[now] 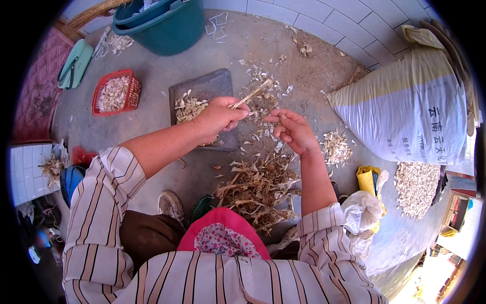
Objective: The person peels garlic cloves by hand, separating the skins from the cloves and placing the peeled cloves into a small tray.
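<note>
My left hand (222, 116) grips a dry garlic stalk (255, 93), which slants up to the right from between the thumb and fingers. Below that hand lies a shallow dark tray (216, 86) partly covered with loose garlic cloves (188, 108). A short way to the right, apart from the stalk, is my right hand (292, 129). Its index finger points left and the other fingers curl loosely; I see nothing held in it. Under both hands, papery garlic skins (262, 121) are strewn on the concrete floor. A heap of dry stalks and roots (262, 186) sits between my feet.
A red basket of cloves (131, 91) stands left, with a green tub (163, 34) behind. At right are a small clove pile (336, 148), a large woven sack (406, 102) bearing writing, plastic bags (362, 212) and a wider spread of cloves (415, 188). A tiled wall (315, 26) bounds the back.
</note>
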Demonstrator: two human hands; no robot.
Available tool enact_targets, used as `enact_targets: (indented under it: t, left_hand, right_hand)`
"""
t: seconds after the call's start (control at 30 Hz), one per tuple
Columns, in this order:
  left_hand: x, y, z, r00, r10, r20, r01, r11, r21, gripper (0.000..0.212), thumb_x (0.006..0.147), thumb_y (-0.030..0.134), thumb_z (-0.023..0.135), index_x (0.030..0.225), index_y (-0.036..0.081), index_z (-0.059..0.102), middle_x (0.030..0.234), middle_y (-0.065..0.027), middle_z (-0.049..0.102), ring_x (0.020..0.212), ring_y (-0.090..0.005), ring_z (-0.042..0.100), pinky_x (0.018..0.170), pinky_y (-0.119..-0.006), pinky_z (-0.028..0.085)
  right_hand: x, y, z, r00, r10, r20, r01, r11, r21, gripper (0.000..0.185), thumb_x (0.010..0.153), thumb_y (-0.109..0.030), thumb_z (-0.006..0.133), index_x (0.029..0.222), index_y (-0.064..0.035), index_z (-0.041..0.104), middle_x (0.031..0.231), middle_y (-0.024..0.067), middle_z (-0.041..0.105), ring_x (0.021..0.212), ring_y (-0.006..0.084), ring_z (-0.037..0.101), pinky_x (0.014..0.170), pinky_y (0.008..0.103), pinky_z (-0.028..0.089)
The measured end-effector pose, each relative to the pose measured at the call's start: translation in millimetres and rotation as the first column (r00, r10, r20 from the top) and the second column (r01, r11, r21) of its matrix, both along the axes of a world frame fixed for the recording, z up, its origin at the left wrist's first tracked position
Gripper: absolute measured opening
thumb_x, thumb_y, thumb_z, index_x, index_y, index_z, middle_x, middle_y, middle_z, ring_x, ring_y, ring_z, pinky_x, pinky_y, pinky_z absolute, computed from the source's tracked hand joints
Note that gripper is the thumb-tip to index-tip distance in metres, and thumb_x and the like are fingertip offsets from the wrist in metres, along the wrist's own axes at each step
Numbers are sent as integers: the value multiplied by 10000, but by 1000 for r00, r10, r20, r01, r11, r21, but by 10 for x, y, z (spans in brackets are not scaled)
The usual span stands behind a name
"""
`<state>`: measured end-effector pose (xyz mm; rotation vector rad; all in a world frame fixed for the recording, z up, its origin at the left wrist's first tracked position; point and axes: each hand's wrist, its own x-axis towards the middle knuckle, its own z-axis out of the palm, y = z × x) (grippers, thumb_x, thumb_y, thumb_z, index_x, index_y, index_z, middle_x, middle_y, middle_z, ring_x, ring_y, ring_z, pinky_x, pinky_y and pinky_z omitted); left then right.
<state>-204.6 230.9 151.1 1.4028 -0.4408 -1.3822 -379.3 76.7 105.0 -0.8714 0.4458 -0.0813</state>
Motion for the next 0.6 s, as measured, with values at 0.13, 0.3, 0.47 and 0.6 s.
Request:
enact_targets:
  t: [0.13, 0.3, 0.47, 0.6]
  left_hand:
    - [-38, -21, 5, 1000, -23, 5, 23, 1000, -3, 125, 788, 74, 551, 885, 0, 522, 645, 8, 440, 494, -67, 378, 429, -215, 278]
    - [-88, -35, -7, 999, -41, -1, 41, 999, 20, 129, 787, 76, 553, 889, 3, 522, 647, 9, 439, 496, -64, 375, 428, -216, 268]
    - [-133, -21, -29, 998, -32, 46, 31, 999, 41, 133, 784, 91, 565, 893, 23, 533, 623, 17, 458, 489, -55, 371, 424, -213, 264]
    - [-158, -22, -61, 997, -18, 71, 16, 1000, 26, 128, 763, 99, 570, 868, 31, 542, 612, 14, 462, 497, -56, 389, 416, -196, 271]
  right_hand:
    - [-46, -11, -222, 951, -91, -297, -207, 527, -824, 170, 872, -131, 429, 957, -22, 527, 868, 83, 597, 608, 124, 567, 438, 205, 373]
    - [37, 86, -219, 960, -63, -275, -253, 233, -939, 166, 834, -101, 463, 965, -14, 515, 747, 52, 576, 540, 104, 537, 415, 218, 344]
    - [204, 271, 183, 997, 77, 10, -75, 994, -83, 139, 859, -120, 471, 936, -13, 516, 680, 48, 525, 472, 64, 406, 388, 192, 294]
    - [286, 399, 227, 997, 69, -17, -71, 982, -175, 106, 864, -109, 473, 897, -15, 511, 678, 45, 525, 468, 54, 399, 375, 183, 274]
